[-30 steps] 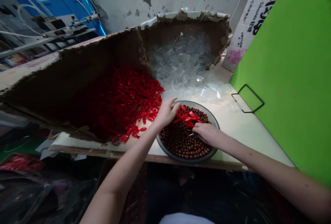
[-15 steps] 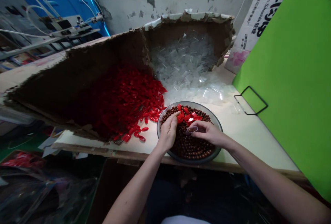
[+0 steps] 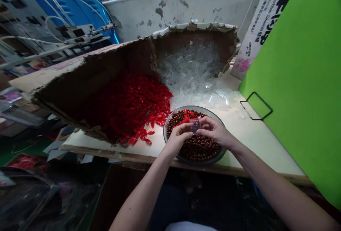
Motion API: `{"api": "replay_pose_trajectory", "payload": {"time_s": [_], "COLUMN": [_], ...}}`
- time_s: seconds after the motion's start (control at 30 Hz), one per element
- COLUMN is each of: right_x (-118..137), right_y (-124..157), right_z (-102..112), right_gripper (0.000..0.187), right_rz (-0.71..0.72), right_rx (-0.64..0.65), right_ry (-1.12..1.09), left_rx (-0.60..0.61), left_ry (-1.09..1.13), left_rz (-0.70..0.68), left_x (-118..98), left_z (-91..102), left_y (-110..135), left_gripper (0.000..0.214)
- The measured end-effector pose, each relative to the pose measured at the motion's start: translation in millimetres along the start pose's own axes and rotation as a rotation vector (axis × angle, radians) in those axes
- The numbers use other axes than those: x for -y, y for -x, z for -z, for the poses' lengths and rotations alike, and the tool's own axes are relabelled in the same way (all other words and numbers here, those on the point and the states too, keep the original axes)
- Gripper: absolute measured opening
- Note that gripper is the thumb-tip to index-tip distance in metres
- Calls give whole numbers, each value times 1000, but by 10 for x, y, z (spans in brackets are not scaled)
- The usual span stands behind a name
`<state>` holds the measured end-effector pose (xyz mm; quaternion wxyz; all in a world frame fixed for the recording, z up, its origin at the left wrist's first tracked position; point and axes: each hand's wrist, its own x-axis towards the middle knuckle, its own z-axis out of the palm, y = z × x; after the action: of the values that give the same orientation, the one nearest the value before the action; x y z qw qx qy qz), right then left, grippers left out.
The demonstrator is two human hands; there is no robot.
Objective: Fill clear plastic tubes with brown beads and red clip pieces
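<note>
My left hand [image 3: 177,138] and my right hand [image 3: 215,131] meet above a round shallow bowl [image 3: 202,107]. Between their fingertips they pinch a small clear plastic piece [image 3: 195,125]. The bowl is filled with shiny brown beads [image 3: 198,151], and a few glossy red plastic pieces [image 3: 185,119] lie on top. Behind it, a large heap of red plastic pieces [image 3: 133,105] and a mound of clear plastic pieces [image 3: 190,69] fill a torn cardboard box [image 3: 117,58]. Several red pieces have spilled onto the white tabletop [image 3: 149,149].
A bright green board [image 3: 298,81] with a black wire frame [image 3: 255,106] stands at the right. A printed paper sign [image 3: 266,21] leans behind it. Tubes and a machine panel [image 3: 80,37] sit at upper left. Plastic bags [image 3: 48,199] lie below the table edge.
My hands have come together above the bowl, and the clear piece earlier in my right hand is now pinched by both. My left hand has risen from the red pieces.
</note>
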<state>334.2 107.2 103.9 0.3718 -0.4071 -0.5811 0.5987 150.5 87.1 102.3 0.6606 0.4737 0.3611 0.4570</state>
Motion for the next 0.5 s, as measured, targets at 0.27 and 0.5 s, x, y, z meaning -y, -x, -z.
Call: {"api": "replay_pose_trajectory", "payload": {"time_s": [0.27,0.5], "right_x": [63,-93], "right_y": [19,156], "right_z": [-30,163], "right_gripper": [29,27], "right_rz": [18,72], "right_rx": [-24,-131], "right_ry": [-13,454], "left_rx": [-73,-103], "left_ry": [262,286], "left_rz": [77,164], "left_x": [-47,-192], "left_z": [-106,-78], "left_y": [12,79], "left_gripper": [23,30]}}
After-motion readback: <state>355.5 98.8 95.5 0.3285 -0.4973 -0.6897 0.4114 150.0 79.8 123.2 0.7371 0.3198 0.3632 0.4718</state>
